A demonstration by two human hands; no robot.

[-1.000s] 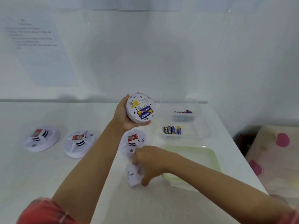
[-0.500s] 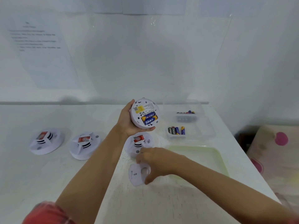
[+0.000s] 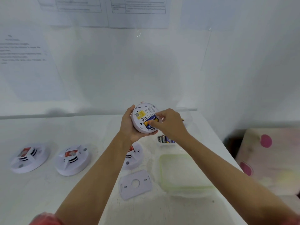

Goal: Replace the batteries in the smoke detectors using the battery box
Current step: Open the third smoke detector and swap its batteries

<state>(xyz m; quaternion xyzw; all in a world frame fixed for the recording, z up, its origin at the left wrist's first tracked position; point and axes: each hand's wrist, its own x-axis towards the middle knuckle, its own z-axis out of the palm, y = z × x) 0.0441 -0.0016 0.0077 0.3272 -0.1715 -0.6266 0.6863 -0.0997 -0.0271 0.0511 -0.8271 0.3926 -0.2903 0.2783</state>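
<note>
Our left hand [image 3: 128, 125] grips the smoke detector [image 3: 142, 116], raised above the worktop [image 3: 81, 200]; our right hand [image 3: 170, 124] pinches a battery [image 3: 151, 120] in its open back. Pried hard, the battery could spring out and roll away, or the detector twist from our grip. We count one held detector plus three more detectors [image 3: 72, 159] below our arms, one loose backplate [image 3: 134, 184], one battery box [image 3: 165, 144] behind our right wrist.

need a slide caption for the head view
Left hand holds an opened smoke detector while the right hand pinches its battery; backplate lies on table.
</note>
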